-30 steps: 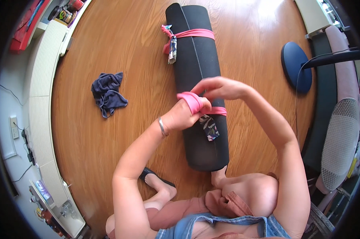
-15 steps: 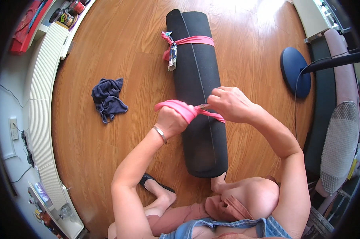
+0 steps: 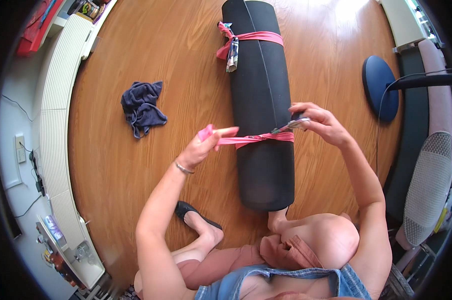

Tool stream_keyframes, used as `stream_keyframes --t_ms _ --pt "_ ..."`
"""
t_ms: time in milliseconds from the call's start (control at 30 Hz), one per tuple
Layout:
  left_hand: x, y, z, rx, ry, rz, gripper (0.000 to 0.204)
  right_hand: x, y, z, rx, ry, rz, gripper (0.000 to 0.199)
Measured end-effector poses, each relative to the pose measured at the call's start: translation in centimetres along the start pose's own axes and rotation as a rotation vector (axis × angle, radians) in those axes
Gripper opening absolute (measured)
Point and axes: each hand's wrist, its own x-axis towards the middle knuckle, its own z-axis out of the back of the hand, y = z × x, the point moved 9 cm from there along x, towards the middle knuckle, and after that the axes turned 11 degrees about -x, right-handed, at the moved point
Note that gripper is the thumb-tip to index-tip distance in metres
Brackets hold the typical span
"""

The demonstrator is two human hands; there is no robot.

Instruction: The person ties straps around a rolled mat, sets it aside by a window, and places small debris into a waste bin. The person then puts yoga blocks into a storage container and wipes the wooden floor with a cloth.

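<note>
One dark, matte roll lies on the wooden floor, its outer edge running lengthwise as a pale line. A pink strap crosses its near half: the left hand grips the pink end, the right hand pinches the patterned end. Far strap is knotted.

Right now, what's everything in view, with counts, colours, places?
rolled mat: one, black, centre
ties: two, pink and patterned, around mat
cloth: one, dark blue, left
round base: one, dark blue, right
floor: one, brown, beneath
cabinet: one, white, left
textured cover: one, grey, right
edge clutter: too small to count
shoe: one visible, black, lower left
denim top: one, blue, bottom
bracelet: one, silver, left wrist
left hand: one, bare, on nearer tie's pink end
right hand: one, bare, on its patterned end
</note>
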Motion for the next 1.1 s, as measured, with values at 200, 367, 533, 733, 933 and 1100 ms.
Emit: stream_keyframes --t_ms 200,367,533,733,933,1100 --pt "3.0 -0.9 -4.6 -0.337 0.066 -0.041 0.029 2.8 4.9 -3.8 0.958 0.039 -0.011 0.018" --pt "2.3 -3.5 -4.3 0.023 0.042 -0.149 0.029 2.1 7.3 -0.4 0.549 -0.075 0.07 0.021" --pt "1.6 2.0 1.4 -0.05 -0.176 -0.07 0.027 0.0 -4.3 1.4 0.484 -0.26 -0.257 0.02" --pt "3.4 0.8 -1.8 0.011 -0.107 -0.106 0.02 0.6 -0.3 0.3 0.446 -0.082 -0.23 0.02" --pt "6.1 0.6 -7.6 0.433 0.082 -0.239 0.025 4.6 9.6 -3.0 0.145 0.157 0.121 0.023" --pt "5.3 2.4 -5.3 0.68 0.071 -0.353 0.008 8.5 8.3 -5.4 0.129 0.32 0.132 0.026"
